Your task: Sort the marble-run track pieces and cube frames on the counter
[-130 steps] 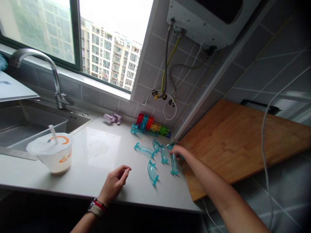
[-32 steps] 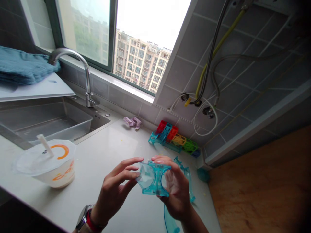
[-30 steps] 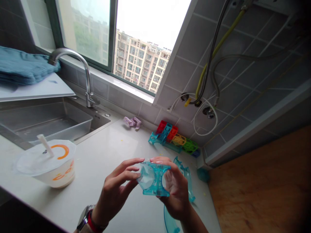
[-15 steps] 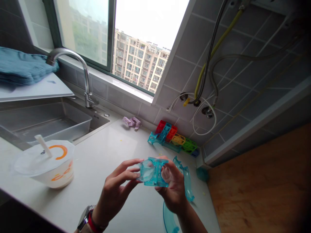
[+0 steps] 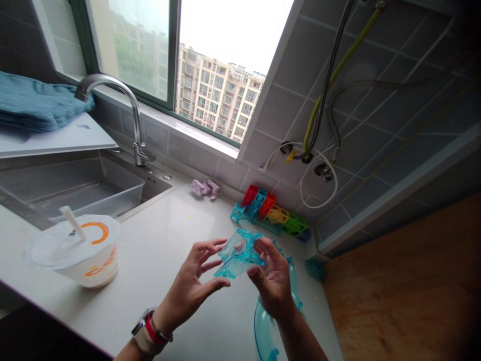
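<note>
Right hand [image 5: 274, 276] has the teal piece [image 5: 242, 253] pinched up over the counter [image 5: 161, 250]. Left hand [image 5: 191, 278] is spread wide at its other end, maybe just brushing it, hard to say. More teal track [image 5: 293, 283] is half hidden behind the right hand, and a curved bit [image 5: 265, 333] below the grip gets cut off by the frame. Way left: lidded cup [image 5: 92, 265] with a straw [image 5: 72, 222], contents murky; beyond it, a clear tub [image 5: 124, 198] in the sink [image 5: 156, 186].
</note>
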A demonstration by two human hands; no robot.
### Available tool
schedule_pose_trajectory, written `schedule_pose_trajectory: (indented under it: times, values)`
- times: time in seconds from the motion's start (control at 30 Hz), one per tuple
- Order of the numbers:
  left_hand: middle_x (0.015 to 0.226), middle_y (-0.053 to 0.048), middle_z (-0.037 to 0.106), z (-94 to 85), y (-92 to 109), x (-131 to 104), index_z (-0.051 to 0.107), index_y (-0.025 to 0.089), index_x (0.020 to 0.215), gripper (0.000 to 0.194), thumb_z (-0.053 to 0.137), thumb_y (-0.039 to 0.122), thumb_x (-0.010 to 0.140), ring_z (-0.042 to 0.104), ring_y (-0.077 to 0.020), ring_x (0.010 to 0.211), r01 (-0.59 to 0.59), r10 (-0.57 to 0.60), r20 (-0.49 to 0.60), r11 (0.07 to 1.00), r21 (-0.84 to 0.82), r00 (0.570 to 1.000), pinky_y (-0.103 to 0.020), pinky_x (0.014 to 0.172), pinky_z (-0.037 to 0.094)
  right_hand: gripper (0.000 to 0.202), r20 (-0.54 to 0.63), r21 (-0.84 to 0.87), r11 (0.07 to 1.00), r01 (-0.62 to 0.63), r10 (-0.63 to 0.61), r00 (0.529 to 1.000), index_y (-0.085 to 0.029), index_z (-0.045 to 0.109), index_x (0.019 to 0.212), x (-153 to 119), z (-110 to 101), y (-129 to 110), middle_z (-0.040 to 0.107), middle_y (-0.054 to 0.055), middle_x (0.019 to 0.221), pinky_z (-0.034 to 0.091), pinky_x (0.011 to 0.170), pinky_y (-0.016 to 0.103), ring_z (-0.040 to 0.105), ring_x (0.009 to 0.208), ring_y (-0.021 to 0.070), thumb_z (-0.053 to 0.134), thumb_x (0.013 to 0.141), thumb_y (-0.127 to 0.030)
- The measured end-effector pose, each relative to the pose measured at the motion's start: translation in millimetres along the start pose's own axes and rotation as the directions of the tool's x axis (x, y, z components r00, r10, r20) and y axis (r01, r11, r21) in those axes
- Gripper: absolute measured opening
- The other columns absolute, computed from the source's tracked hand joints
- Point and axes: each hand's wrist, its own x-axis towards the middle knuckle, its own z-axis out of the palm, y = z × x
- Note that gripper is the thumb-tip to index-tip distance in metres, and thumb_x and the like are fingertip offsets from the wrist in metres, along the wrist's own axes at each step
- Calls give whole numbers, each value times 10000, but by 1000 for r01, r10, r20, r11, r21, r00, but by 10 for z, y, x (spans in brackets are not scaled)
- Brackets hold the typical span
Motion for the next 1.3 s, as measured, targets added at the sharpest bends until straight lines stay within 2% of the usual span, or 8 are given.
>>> schedule_pose_trajectory:
  times: [0.07,0.17,0.3,0.5,0.73,0.93,1.13,1.3]
  values:
    - [1387,-103,599,2,-5,21,475,310,1237,612,878,228,784,668,-280,1205,99,-96,68,994,-37,993,-438,955,605,457,-20,-13,1000,4,-4,1000,-284,669,1279,7,-10,-16,749,91,1172,597,932,432,719,1083,277,804,865,-421]
    - [1203,-83,669,9,3,30,458,291,1268,598,851,265,819,718,-240,1054,181,-172,140,982,-53,975,-415,909,608,444,-20,-22,1000,-1,1,1000,-291,672,1278,11,-9,-38,747,79,1172,598,936,422,723,1068,265,800,871,-416]
    - [1133,-71,679,17,-2,21,487,260,1242,530,831,291,839,708,-223,1029,155,-153,122,988,-8,981,-405,931,587,419,4,-15,1000,-21,21,1000,-291,675,1267,21,5,-63,742,71,1150,586,957,420,722,1055,259,787,883,-416]
    - [1195,-89,687,-3,-57,9,498,255,1270,567,845,285,823,688,-230,1070,121,-123,102,992,29,987,-423,968,568,380,2,66,995,-70,70,998,-315,663,1262,41,14,-60,728,57,1156,567,972,410,701,1085,246,762,907,-411]
    - [1144,-83,701,-2,-65,7,532,228,1259,564,861,286,804,695,-203,963,92,-99,65,990,106,993,-370,876,582,654,-2,137,980,-143,145,989,-276,584,1377,101,27,-138,674,84,1135,596,854,391,686,1001,254,807,820,-535]
    - [1072,-40,706,19,-34,5,552,242,1247,609,904,292,752,689,-174,888,68,-82,86,985,156,993,-349,859,582,569,-34,151,976,-155,162,986,-259,642,1267,118,-35,-113,704,84,1089,574,856,379,682,1001,256,825,800,-528]
    - [1069,-52,707,40,-32,-10,548,237,1255,605,897,284,764,700,-196,934,64,-80,105,987,148,991,-353,860,583,508,-57,173,972,-160,173,983,-267,637,1227,122,-82,-101,690,61,1042,551,826,360,666,958,238,827,802,-471]
    - [1116,-66,721,69,-58,-22,554,243,1242,602,906,273,755,707,-204,957,77,-90,105,989,126,990,-352,866,585,501,-71,70,988,-138,143,987,-263,651,1232,125,-75,-183,700,54,1056,522,896,366,663,970,232,819,807,-467]
